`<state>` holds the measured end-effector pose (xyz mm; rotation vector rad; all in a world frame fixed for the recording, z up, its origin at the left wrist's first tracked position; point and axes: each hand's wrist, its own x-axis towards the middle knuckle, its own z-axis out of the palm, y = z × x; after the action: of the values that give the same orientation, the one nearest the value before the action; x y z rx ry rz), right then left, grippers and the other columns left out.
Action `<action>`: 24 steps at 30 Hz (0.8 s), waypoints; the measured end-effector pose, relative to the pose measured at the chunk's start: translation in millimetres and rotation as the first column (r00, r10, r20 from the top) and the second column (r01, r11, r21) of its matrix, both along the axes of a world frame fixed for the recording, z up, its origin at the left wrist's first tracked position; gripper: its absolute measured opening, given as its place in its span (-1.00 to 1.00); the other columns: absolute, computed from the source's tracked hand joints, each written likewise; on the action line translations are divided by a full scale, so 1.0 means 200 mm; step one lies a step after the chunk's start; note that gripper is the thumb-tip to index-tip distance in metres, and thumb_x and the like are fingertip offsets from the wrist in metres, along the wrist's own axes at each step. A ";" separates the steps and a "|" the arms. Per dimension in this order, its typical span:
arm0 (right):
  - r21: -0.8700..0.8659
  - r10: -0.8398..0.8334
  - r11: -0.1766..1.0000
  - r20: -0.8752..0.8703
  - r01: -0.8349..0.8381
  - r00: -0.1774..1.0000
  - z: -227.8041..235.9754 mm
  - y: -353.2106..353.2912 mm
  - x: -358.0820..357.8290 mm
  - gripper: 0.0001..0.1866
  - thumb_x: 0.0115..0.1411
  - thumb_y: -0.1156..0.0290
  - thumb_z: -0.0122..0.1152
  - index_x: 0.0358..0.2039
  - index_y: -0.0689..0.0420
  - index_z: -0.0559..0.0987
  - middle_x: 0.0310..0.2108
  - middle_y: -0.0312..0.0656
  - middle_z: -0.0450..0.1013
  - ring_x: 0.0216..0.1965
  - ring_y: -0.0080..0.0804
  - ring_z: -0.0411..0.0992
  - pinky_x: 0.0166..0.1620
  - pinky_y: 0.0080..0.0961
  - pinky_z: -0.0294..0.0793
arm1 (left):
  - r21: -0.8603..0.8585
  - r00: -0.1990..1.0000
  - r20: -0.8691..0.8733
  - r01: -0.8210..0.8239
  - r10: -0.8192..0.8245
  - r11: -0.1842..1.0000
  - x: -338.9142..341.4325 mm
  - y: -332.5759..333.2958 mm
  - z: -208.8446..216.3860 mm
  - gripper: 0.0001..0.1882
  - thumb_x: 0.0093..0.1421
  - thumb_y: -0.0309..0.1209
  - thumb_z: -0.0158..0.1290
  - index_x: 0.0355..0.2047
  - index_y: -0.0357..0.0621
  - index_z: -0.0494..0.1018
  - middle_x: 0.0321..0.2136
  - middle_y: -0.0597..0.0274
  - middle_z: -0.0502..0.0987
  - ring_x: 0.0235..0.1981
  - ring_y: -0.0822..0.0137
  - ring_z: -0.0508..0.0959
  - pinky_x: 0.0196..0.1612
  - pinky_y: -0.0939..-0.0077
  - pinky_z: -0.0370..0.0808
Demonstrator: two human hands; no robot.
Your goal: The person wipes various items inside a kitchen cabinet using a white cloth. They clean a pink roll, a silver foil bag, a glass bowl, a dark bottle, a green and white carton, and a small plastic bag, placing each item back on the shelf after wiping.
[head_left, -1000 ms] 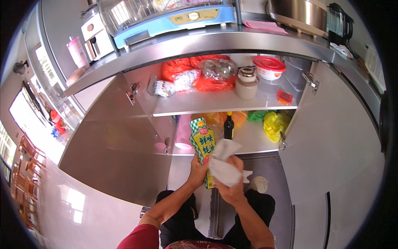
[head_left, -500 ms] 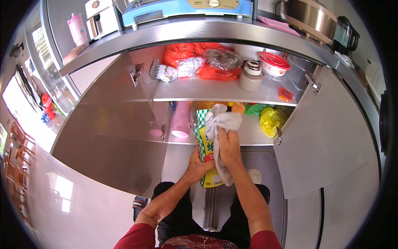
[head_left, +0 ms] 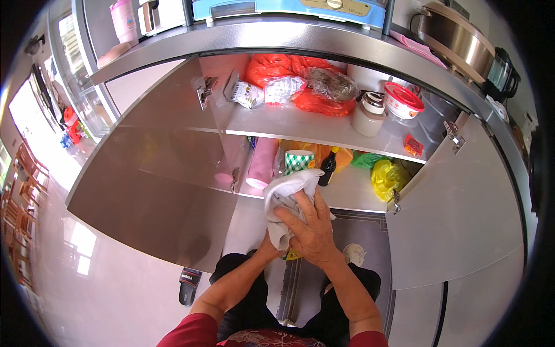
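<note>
In front of the open cabinet, my left hand (head_left: 270, 250) holds a yellow packet with a green-and-white checked top (head_left: 299, 158). Its fingers are mostly behind a pale grey cloth (head_left: 280, 202). My right hand (head_left: 317, 234) presses this cloth against the packet's front, its fingers bent and somewhat apart over the folds. Most of the packet is covered; the checked top and a bit of yellow at the bottom show. Just beyond the cloth, on the lower shelf, stands a dark bottle with a yellow cap (head_left: 328, 168).
The lower shelf also bears a pink roll (head_left: 262, 165) and a yellow plastic bag (head_left: 387, 180). Red bags (head_left: 269, 70), a lidded jar (head_left: 370, 118) and a red-lidded tub (head_left: 403, 101) sit above. Cabinet doors (head_left: 156, 168) swing out on both sides.
My right hand and the cloth have moved down and left across the packet's front, from its upper right side. The cloth now hides its middle. The view has shifted slightly.
</note>
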<state>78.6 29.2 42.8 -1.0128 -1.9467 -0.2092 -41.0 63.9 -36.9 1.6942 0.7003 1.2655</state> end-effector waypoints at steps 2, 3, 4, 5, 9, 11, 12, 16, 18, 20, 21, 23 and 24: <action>0.044 -0.096 0.994 -0.052 0.098 0.994 -0.04 0.03 0.01 -0.54 -0.04 0.54 0.10 -0.04 0.06 0.44 0.08 -0.01 0.18 0.09 0.08 0.15 0.09 -0.11 0.16 | -0.120 0.995 0.078 0.074 -0.064 0.990 0.01 0.00 0.00 -0.32 -0.08 -0.47 0.22 0.06 -0.16 0.17 -0.04 0.19 0.34 -0.05 0.39 0.36 0.01 0.46 0.30; -0.032 -0.017 0.999 -0.269 0.009 0.963 -0.03 0.03 0.00 -0.59 0.01 0.55 0.06 -0.05 0.12 0.43 0.08 0.00 0.19 0.07 0.02 0.19 0.08 -0.17 0.17 | -0.198 0.984 0.141 0.133 -0.105 0.971 0.02 -0.01 0.08 -0.29 -0.09 -0.48 0.25 0.07 -0.15 0.17 -0.04 0.21 0.35 -0.05 0.40 0.36 0.02 0.46 0.30; -0.084 0.043 0.992 -0.477 -0.094 0.878 0.01 0.03 -0.01 -0.63 0.06 0.55 0.02 -0.05 0.17 0.41 0.07 0.02 0.20 0.05 -0.05 0.22 0.07 -0.24 0.19 | -0.243 0.975 0.222 0.083 -0.027 0.966 0.08 -0.06 0.17 -0.34 -0.08 -0.46 0.19 0.04 -0.18 0.15 -0.11 0.21 0.37 -0.10 0.40 0.37 -0.04 0.49 0.34; -0.111 0.020 0.988 -0.598 -0.108 0.801 0.01 0.05 0.01 -0.67 0.10 0.53 -0.02 -0.07 0.22 0.41 0.01 -0.01 0.24 -0.01 -0.13 0.26 0.04 -0.30 0.22 | -0.281 0.977 0.205 0.108 -0.050 0.953 0.08 -0.08 0.24 -0.33 -0.09 -0.47 0.20 0.04 -0.18 0.15 -0.13 0.22 0.38 -0.12 0.42 0.38 -0.05 0.50 0.35; -0.301 -0.185 0.943 -0.829 -0.143 0.528 0.00 0.09 0.13 -0.73 0.22 0.45 -0.11 -0.12 0.33 0.39 -0.23 -0.11 0.40 -0.18 -0.39 0.36 -0.08 -0.54 0.30 | -0.353 0.966 0.198 0.227 -0.165 0.908 0.10 -0.09 0.27 -0.31 -0.11 -0.53 0.24 0.03 -0.17 0.16 -0.19 0.27 0.43 -0.16 0.47 0.42 -0.07 0.50 0.37; -0.375 -0.270 0.903 -0.876 -0.211 0.399 0.05 0.13 0.19 -0.69 0.22 0.34 -0.07 -0.13 0.30 0.41 -0.27 -0.15 0.41 -0.20 -0.40 0.38 -0.12 -0.55 0.32 | -0.393 0.952 0.206 0.292 -0.227 0.872 0.09 -0.10 0.29 -0.31 -0.11 -0.55 0.25 0.03 -0.16 0.16 -0.17 0.28 0.43 -0.15 0.47 0.42 -0.06 0.49 0.37; -0.403 -0.313 0.880 -0.890 -0.250 0.332 0.08 0.16 0.22 -0.66 0.21 0.29 -0.05 -0.13 0.28 0.42 -0.28 -0.16 0.42 -0.22 -0.41 0.38 -0.14 -0.55 0.33 | -0.420 0.952 0.192 0.298 -0.237 0.857 0.09 -0.10 0.31 -0.32 -0.10 -0.57 0.23 0.03 -0.17 0.17 -0.17 0.28 0.43 -0.16 0.46 0.43 -0.05 0.47 0.37; -0.297 -0.389 0.674 -0.921 -0.676 0.017 -0.08 0.29 0.42 -0.55 0.17 0.06 -0.05 -0.15 0.21 0.45 -0.34 -0.18 0.43 -0.37 -0.44 0.43 -0.32 -0.55 0.42 | -0.409 0.922 0.218 0.384 -0.321 0.828 0.09 -0.11 0.29 -0.36 -0.11 -0.57 0.22 0.01 -0.20 0.23 -0.18 0.21 0.47 -0.19 0.38 0.48 -0.07 0.42 0.42; -0.273 -0.364 0.694 -0.931 -0.666 0.002 -0.13 0.31 0.41 -0.54 0.18 0.06 -0.04 -0.16 0.22 0.45 -0.35 -0.19 0.44 -0.39 -0.45 0.43 -0.33 -0.58 0.43 | -0.488 0.933 0.222 0.357 -0.282 0.797 0.08 -0.10 0.27 -0.46 -0.01 -0.54 0.15 0.00 -0.19 0.23 -0.18 0.24 0.45 -0.18 0.43 0.45 -0.06 0.46 0.39; -0.662 -0.621 0.586 -0.738 -0.468 0.265 0.00 0.30 0.34 -0.59 0.15 0.15 0.06 -0.15 0.23 0.44 -0.26 -0.20 0.44 -0.34 -0.45 0.44 -0.32 -0.62 0.43 | -0.536 0.949 0.248 0.300 -0.193 0.789 0.07 -0.08 0.21 -0.65 0.18 -0.43 -0.05 -0.02 -0.20 0.24 -0.19 0.26 0.44 -0.20 0.45 0.44 -0.10 0.51 0.40; -0.591 -0.456 0.672 -0.805 -0.447 0.378 0.03 0.23 0.29 -0.62 0.15 0.21 0.07 -0.14 0.25 0.43 -0.25 -0.19 0.43 -0.30 -0.46 0.43 -0.27 -0.61 0.41 | -0.541 0.947 0.290 0.282 -0.139 0.792 0.06 -0.07 0.21 -0.66 0.20 -0.39 -0.08 -0.02 -0.19 0.24 -0.19 0.25 0.44 -0.21 0.46 0.44 -0.11 0.52 0.40; -0.406 -0.102 0.808 -0.810 -0.427 0.577 -0.01 0.06 0.20 -0.66 0.15 0.33 0.08 -0.13 0.27 0.43 -0.23 -0.16 0.42 -0.21 -0.47 0.41 -0.17 -0.61 0.38 | -0.555 0.927 0.373 0.266 -0.050 0.788 0.09 -0.04 0.23 -0.67 0.25 -0.32 -0.15 -0.02 -0.19 0.24 -0.20 0.25 0.44 -0.22 0.47 0.44 -0.13 0.53 0.40; -0.366 -0.066 0.852 -0.785 -0.375 0.616 -0.03 0.03 0.15 -0.68 0.12 0.39 0.08 -0.13 0.27 0.43 -0.19 -0.15 0.40 -0.16 -0.48 0.38 -0.10 -0.60 0.33 | -0.538 0.944 0.330 0.205 -0.020 0.818 0.09 -0.03 0.25 -0.61 0.29 -0.18 -0.23 -0.02 -0.20 0.24 -0.20 0.24 0.43 -0.22 0.47 0.44 -0.13 0.55 0.40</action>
<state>108.4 35.7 37.2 -0.9967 -1.2452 0.7925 -22.6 57.2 13.2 1.0020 0.6842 1.0646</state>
